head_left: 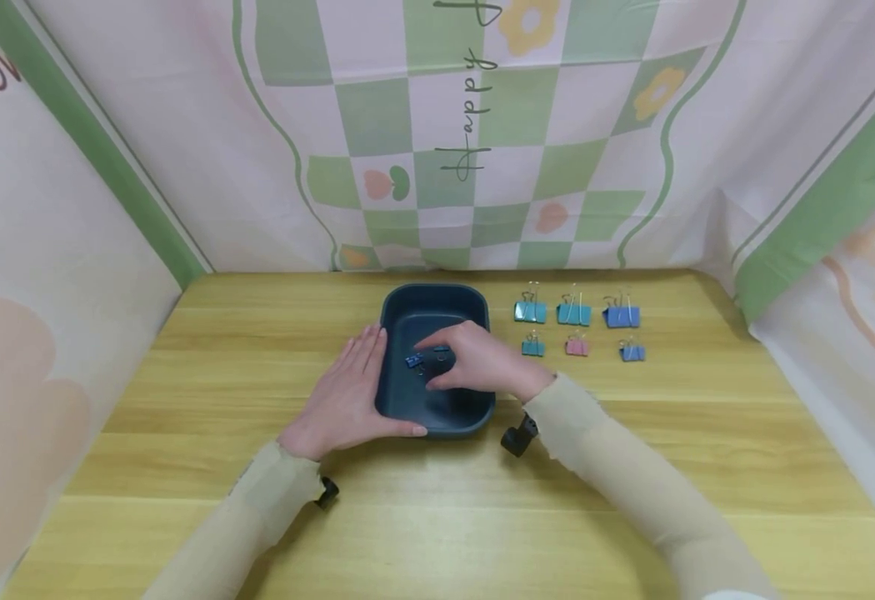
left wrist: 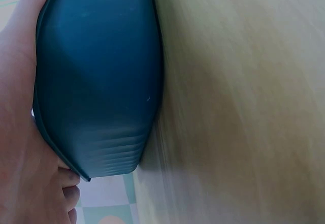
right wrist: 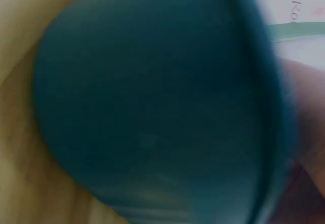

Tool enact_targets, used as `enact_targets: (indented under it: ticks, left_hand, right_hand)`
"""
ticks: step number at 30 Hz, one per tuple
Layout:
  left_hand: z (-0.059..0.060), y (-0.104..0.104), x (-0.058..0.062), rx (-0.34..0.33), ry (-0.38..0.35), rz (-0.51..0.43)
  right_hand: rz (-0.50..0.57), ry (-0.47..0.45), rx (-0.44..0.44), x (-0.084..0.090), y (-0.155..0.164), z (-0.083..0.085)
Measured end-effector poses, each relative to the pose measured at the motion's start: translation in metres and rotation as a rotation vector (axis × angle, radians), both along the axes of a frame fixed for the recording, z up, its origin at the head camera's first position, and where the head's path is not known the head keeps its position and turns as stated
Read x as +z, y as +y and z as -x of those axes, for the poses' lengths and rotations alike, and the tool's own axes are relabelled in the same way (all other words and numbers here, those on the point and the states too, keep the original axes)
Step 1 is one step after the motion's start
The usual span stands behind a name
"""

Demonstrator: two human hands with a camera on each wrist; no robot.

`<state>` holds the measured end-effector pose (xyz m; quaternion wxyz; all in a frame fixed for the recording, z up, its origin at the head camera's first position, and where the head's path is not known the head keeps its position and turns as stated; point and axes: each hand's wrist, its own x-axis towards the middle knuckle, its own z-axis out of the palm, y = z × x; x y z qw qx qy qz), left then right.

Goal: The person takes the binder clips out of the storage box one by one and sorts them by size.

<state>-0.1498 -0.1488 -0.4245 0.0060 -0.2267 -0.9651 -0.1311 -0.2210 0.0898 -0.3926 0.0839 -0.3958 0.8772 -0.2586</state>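
A dark blue-green tray (head_left: 437, 421) stands on the wooden table, its wall (left wrist: 101, 71) large in the left wrist view. My left hand (head_left: 343, 407) lies along the tray's left side with fairly straight fingers, the thumb across its front rim. Over the tray's right edge reaches my right hand (head_left: 475, 358), thumb and index finger spread apart inside. Small dark blue binder clips (head_left: 414, 360) lie in the tray beside those fingertips. In the right wrist view the tray wall (right wrist: 152, 92) is blurred and hides most of the hand.
Right of the tray, binder clips stand in two rows on the table (head_left: 437, 517). The back row has two teal clips (head_left: 531, 312) and a larger blue clip (head_left: 622, 317). In front are a small teal clip (head_left: 532, 348), a pink clip (head_left: 577, 346) and a blue clip (head_left: 632, 352). A printed curtain (head_left: 445, 125) hangs behind.
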Motion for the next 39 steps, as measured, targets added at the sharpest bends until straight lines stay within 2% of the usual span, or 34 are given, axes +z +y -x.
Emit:
enact_targets:
  ticks: [11,25,32,39]
  left_hand:
    - [0.0,-0.001,-0.001,-0.007,0.009,-0.01]
    - [-0.001,-0.001,-0.001,-0.005,-0.002,-0.032]
    - [-0.001,0.0,-0.001,0.002,-0.007,-0.021]
    - [0.0,0.001,-0.002,0.009,-0.008,-0.02]
  right_hand:
    - [-0.112,0.021,-0.024,-0.012,-0.016,0.012]
    - [-0.108,0.072,0.009,-0.02,-0.02,0.014]
    - [-0.097,0.032,0.001,-0.018,-0.019,0.013]
    - [-0.07,-0.001,-0.044,-0.016,-0.018,0.015]
